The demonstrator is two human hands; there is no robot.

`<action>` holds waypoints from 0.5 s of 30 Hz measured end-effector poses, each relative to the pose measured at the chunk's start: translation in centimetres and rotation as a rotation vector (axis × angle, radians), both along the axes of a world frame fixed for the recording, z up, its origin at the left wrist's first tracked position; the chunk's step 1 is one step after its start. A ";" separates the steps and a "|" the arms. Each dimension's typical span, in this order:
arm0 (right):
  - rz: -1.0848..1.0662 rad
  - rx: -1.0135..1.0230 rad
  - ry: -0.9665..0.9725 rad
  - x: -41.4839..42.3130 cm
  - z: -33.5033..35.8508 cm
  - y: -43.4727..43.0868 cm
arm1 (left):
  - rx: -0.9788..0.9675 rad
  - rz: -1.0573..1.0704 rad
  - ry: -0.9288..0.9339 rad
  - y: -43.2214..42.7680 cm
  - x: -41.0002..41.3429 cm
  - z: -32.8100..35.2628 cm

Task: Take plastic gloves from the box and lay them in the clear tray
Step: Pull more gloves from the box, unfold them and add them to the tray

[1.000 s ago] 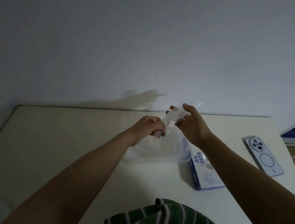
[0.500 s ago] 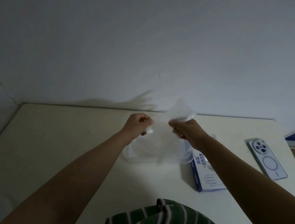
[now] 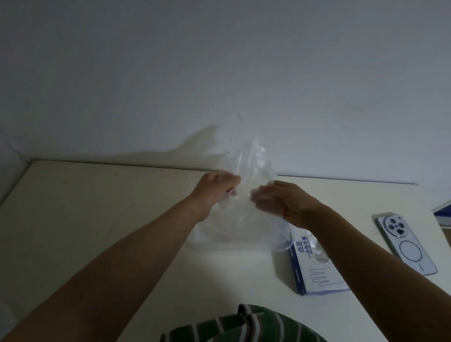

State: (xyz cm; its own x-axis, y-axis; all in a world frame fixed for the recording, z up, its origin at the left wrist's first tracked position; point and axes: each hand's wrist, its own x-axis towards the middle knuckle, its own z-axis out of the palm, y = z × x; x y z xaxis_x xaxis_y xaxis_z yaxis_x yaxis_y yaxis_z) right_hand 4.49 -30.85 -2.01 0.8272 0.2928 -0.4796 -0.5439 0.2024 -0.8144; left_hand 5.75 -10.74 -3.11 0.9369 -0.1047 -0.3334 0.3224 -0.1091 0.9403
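Pinching plastic glove [image 3: 249, 170] with left grip [image 3: 218, 188] and right grip [image 3: 282, 202], both clenched on film, near each other. Standing up from pinch, long axis about vertical. Hanging directly over clear tray [image 3: 211, 239] on bench [image 3: 101, 213]; glove box [image 3: 317, 268] just right of tray. Probably next: lower straight down, lay flat.

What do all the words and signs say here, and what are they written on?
"点范": big blue characters, printed sideways on the glove box.
"一次性手套": a smaller line beside them on the same box; it is a bit blurred, so this is my best reading.
On the phone: only a circle mark, no words that can be read.
On the plastic glove: no print shows.
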 end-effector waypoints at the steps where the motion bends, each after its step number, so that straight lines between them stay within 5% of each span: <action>1: -0.041 0.053 0.001 0.0 -0.1 -0.2 | 0.030 -0.003 0.006 0.3 0.0 -0.1; 5: -0.119 0.049 -0.066 0.5 0.5 -0.3 | 0.058 -0.056 0.088 1.1 -0.4 -0.3; 12: 0.048 -0.401 -0.132 1.1 1.6 -0.3 | -0.158 0.093 0.143 1.6 0.4 0.6; 15: 0.166 -0.560 -0.145 0.9 1.1 0.4 | -0.059 0.013 0.185 1.5 0.3 0.4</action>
State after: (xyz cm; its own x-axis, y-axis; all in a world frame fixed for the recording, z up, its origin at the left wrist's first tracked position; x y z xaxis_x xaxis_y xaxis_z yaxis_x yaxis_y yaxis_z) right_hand 5.42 -30.43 -0.94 0.8608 0.1589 -0.4835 -0.4066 -0.3566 -0.8411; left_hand 6.01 -9.27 -2.70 0.8619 -0.1170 -0.4934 0.4910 -0.0505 0.8697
